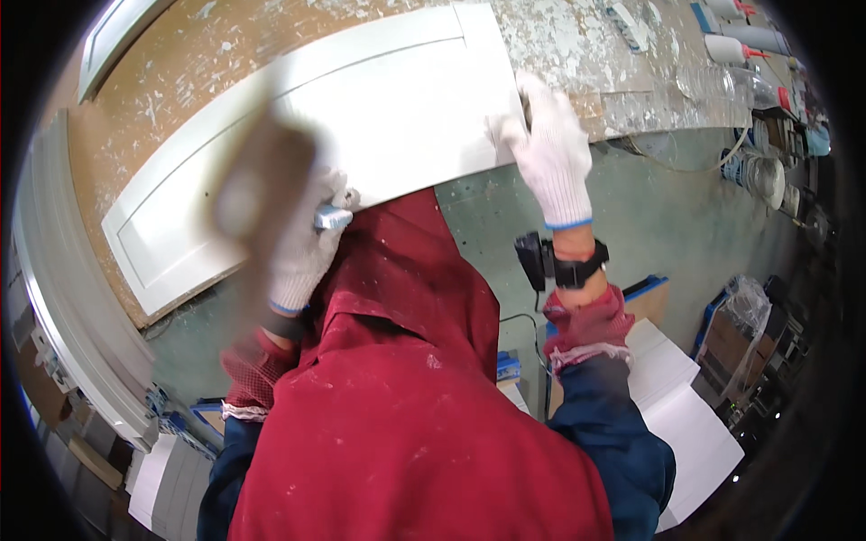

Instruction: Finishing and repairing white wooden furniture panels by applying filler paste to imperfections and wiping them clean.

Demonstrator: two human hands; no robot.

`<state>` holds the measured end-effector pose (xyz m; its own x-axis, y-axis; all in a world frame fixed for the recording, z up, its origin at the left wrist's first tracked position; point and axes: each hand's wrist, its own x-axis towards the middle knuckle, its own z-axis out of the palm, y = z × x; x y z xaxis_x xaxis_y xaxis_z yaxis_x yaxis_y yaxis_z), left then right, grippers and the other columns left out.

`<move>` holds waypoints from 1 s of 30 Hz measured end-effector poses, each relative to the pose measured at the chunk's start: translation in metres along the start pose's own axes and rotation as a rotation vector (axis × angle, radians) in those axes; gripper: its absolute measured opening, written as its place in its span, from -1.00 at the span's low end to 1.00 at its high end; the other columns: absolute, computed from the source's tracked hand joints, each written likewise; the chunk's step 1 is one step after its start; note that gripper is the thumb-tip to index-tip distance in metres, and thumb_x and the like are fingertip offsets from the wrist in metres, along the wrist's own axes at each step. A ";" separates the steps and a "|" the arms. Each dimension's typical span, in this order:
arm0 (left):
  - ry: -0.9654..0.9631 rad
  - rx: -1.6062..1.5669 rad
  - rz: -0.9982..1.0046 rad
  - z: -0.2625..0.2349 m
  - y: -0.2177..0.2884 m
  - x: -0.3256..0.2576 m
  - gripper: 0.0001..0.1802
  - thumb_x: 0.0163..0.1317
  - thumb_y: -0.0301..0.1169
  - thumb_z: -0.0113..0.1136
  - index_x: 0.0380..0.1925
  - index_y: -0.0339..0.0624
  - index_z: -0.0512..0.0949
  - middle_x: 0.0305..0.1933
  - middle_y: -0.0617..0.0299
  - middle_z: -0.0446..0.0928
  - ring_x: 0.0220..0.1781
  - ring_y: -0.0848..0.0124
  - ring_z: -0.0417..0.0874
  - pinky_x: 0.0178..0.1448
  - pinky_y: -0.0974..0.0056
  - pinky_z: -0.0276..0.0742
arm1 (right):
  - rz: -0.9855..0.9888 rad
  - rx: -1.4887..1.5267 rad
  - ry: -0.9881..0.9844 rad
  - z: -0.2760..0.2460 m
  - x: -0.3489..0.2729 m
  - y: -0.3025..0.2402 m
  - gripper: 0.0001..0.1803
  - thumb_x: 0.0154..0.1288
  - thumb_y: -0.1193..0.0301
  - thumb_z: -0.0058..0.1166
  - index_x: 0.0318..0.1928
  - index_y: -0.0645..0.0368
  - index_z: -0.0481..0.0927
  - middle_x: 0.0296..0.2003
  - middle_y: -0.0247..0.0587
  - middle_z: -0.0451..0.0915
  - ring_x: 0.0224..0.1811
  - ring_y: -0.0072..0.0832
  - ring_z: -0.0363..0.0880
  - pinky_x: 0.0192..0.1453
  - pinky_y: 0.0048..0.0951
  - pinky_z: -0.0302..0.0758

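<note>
1. While the white cabinet door panel [343, 135] lies flat on the paint-spattered workbench [180, 54], its near edge overhangs the bench front.
2. Left hand [307, 239], gloved, grasps a blurred brown sanding block [257, 180] on the panel.
3. Right hand [550, 149], gloved, presses open on the panel's right end.
4. Bottles [735, 45] crowd the bench's far right; white boards [677, 406] lie below.

Your head camera is looking steeply down, close over the workbench [180, 81], probably slightly tilted.
</note>
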<state>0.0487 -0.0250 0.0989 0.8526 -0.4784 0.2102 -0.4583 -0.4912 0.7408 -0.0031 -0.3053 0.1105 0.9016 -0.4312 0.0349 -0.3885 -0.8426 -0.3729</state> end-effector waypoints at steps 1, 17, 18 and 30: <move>-0.003 -0.084 -0.029 0.001 -0.003 -0.003 -0.80 0.11 -0.40 0.29 -0.28 -0.22 0.56 -0.17 0.05 0.56 -0.14 0.21 0.60 -0.01 0.19 0.52 | -0.011 -0.040 0.048 0.003 0.009 -0.003 -0.48 0.16 0.12 0.09 0.13 -0.01 0.45 -0.22 -0.08 0.52 -0.17 -0.21 0.53 -0.06 -0.26 0.47; -0.065 -0.132 0.090 0.001 -0.018 0.001 -0.74 0.03 -0.62 0.32 -0.27 -0.27 0.50 -0.18 -0.01 0.55 -0.16 0.21 0.62 -0.10 0.26 0.57 | -0.150 -0.296 0.232 0.024 0.032 0.023 -0.60 0.26 0.21 0.06 0.05 0.10 0.52 -0.17 -0.19 0.60 -0.17 -0.36 0.57 -0.08 -0.39 0.49; -0.074 -0.088 0.133 0.001 -0.018 0.003 -0.74 0.03 -0.63 0.32 -0.26 -0.28 0.49 -0.17 -0.02 0.54 -0.14 0.22 0.62 -0.09 0.27 0.57 | -0.145 -0.299 0.242 0.019 0.038 0.030 -0.60 0.26 0.21 0.06 0.05 0.10 0.52 -0.17 -0.19 0.60 -0.17 -0.36 0.57 -0.08 -0.39 0.49; -0.120 -0.545 -0.415 -0.017 0.000 -0.010 -0.76 0.20 -0.53 0.20 -0.14 -0.33 0.47 -0.10 0.18 0.54 -0.06 0.41 0.54 0.09 0.33 0.44 | 0.333 1.242 0.069 -0.012 -0.094 0.003 -0.76 0.33 0.39 0.03 -0.09 0.28 0.51 -0.54 -0.37 0.46 -0.57 -0.72 0.32 -0.50 -0.68 0.30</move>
<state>0.0448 -0.0081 0.1078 0.8820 -0.4229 -0.2081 0.1173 -0.2307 0.9659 -0.0917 -0.2715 0.1172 0.7697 -0.6085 -0.1929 -0.1220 0.1564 -0.9801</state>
